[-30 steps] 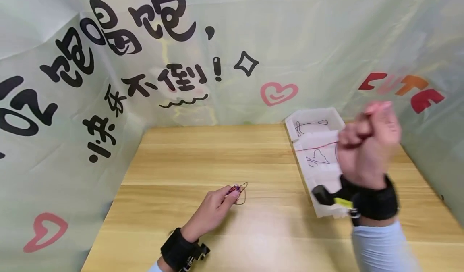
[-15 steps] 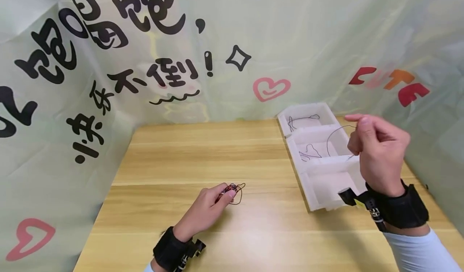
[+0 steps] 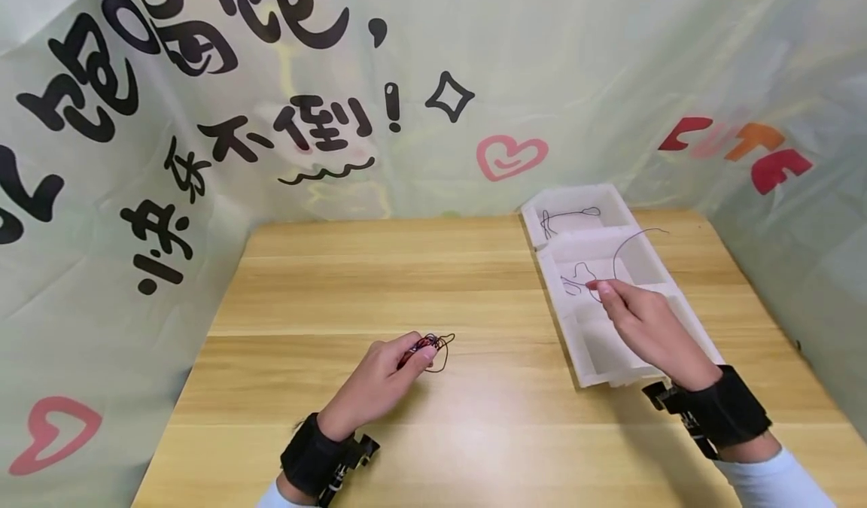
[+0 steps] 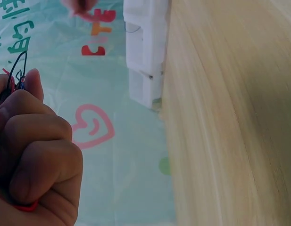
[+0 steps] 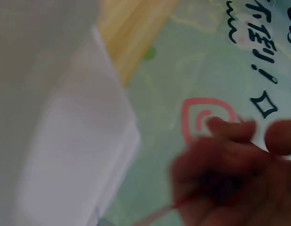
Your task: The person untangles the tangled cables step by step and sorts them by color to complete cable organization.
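In the head view my left hand (image 3: pixel 386 372) grips a tangled bundle of thin wires (image 3: pixel 430 345), mostly dark with some red and blue. A dark loop sticks out past its fingertips; in the left wrist view its fingers are curled tightly. My right hand (image 3: pixel 650 323) is over a white divided box (image 3: pixel 574 354), fingertips right at the middle compartment. Its fingers are curled, and a red wire (image 5: pixel 162 212) trails out of them in the blurred right wrist view. Dark wires (image 3: pixel 574 288) lie in the middle compartment, one of them arching over the box's right wall.
Another dark wire (image 3: pixel 569 213) lies in the back compartment of the box. The box stands on the right of a wooden table (image 3: pixel 379 282). A printed cloth backdrop (image 3: pixel 576 64) closes off the back and sides.
My right hand has come down and to the left, from beside the box to over its middle compartment. My left hand keeps hold of the wire bundle, almost in place.
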`<act>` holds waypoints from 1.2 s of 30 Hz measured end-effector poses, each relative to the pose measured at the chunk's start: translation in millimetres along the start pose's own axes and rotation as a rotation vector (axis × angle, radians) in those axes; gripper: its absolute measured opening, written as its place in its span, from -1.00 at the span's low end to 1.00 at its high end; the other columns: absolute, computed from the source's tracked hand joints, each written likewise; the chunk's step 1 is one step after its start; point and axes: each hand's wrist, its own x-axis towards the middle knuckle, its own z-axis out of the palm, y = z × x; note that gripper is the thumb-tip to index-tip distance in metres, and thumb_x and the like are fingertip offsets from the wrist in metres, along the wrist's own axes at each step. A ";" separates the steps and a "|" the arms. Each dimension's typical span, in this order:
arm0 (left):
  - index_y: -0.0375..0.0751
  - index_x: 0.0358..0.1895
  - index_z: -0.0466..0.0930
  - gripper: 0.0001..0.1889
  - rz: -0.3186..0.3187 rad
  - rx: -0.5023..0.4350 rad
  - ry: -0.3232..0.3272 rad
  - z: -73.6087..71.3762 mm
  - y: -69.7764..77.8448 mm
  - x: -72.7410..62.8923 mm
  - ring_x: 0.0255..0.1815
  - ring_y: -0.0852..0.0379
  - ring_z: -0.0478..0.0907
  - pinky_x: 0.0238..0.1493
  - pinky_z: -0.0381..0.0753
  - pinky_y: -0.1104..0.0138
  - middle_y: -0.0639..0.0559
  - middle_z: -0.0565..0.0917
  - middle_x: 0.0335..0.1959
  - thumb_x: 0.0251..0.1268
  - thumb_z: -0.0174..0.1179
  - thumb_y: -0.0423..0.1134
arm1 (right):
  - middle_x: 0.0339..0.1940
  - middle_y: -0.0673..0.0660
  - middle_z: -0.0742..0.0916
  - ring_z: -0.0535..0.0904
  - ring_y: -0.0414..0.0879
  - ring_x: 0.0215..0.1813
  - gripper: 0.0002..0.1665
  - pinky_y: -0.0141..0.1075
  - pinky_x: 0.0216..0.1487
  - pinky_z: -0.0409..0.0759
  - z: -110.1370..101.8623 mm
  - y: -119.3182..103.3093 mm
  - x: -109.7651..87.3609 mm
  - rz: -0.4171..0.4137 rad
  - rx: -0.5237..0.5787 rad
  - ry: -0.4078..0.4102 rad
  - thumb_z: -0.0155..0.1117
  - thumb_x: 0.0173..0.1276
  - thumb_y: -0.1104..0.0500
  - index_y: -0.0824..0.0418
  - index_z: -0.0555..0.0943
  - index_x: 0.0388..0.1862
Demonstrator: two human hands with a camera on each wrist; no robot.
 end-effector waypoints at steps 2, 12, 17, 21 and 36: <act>0.02 -0.31 0.51 -0.73 0.000 0.000 0.000 0.1 -0.3 0.0 -0.65 0.33 0.08 -0.55 0.14 0.43 0.27 0.19 -0.64 0.63 0.01 -0.01 | -0.02 0.29 0.73 0.61 0.07 -0.08 -0.54 -0.14 -0.11 0.54 2.4 4.8 -1.1 0.027 -0.035 -0.101 -0.08 0.69 0.06 0.36 0.63 0.17; 0.02 -0.31 0.52 -0.71 -0.018 0.000 -0.013 1.4 0.7 -0.4 -0.66 0.33 0.09 -0.56 0.14 0.42 0.27 0.21 -0.64 0.63 0.00 0.02 | -0.11 0.31 0.70 0.63 0.18 -0.09 -0.64 0.10 -0.07 0.54 18.9 16.8 -13.7 -0.060 -0.165 -0.134 0.25 0.49 0.24 0.47 0.59 0.12; -0.08 -0.26 0.56 -0.68 -0.033 -0.005 -0.018 1.8 1.6 -1.2 -0.65 0.32 0.10 -0.55 0.15 0.42 0.27 0.23 -0.63 0.63 -0.01 0.03 | -0.02 0.32 0.68 0.60 0.26 0.04 -0.63 0.15 -0.01 0.52 19.4 12.3 -16.7 -0.103 -0.135 -0.016 0.33 0.44 0.20 0.42 0.62 0.10; 0.00 -0.27 0.55 -0.71 -0.036 -0.008 -0.013 2.2 2.2 -1.9 -0.64 0.32 0.12 -0.55 0.15 0.42 0.27 0.24 -0.62 0.62 0.00 0.03 | -0.11 0.21 0.71 0.64 0.14 -0.08 -0.68 0.00 -0.12 0.54 18.3 6.6 -16.4 -0.157 -0.121 0.072 0.38 0.39 0.22 0.36 0.66 0.06; -0.02 -0.26 0.58 -0.73 0.070 0.065 -0.011 3.8 18.8 9.8 -0.56 0.30 0.33 -0.49 0.32 0.42 0.26 0.43 -0.54 0.60 0.05 0.02 | -0.22 -0.13 0.71 0.61 -0.29 -0.22 -0.72 -0.48 -0.28 0.50 42.0 -75.5 5.9 -0.525 0.125 -0.006 0.41 0.37 0.23 0.17 0.68 0.05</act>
